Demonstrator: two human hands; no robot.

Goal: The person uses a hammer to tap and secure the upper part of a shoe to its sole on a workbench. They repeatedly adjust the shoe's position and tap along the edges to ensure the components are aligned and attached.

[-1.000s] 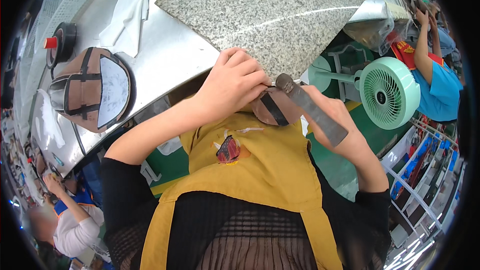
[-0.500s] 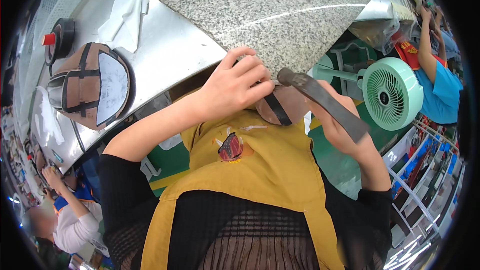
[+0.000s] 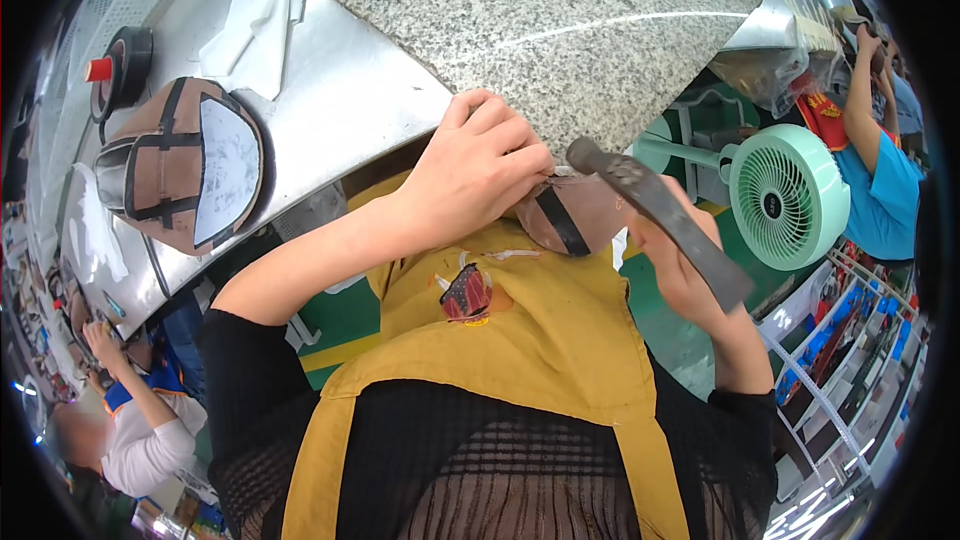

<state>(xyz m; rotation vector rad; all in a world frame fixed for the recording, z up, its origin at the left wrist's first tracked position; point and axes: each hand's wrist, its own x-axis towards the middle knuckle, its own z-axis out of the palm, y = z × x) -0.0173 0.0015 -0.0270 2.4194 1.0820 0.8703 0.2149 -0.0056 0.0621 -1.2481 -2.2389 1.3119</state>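
Left hand (image 3: 478, 175) gripping shoe piece (image 3: 565, 215) (brown), right hand (image 3: 690, 275) clutching hammer (image 3: 655, 205)

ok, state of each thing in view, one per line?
left hand: closed on the brown piece
brown piece: pressed against the granite slab edge
right hand: gripping the hammer
hammer: raised, head near the piece
granite slab: flat on the metal table
fan: cannot tell if running

Speckled granite slab (image 3: 560, 20), seemingly polished

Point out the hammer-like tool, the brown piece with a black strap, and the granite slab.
hammer-like tool (image 3: 660, 215): head view, middle of its dark shaft.
brown piece with a black strap (image 3: 575, 215): head view, on its brown face beside the strap.
granite slab (image 3: 560, 30): head view, bare speckled top.
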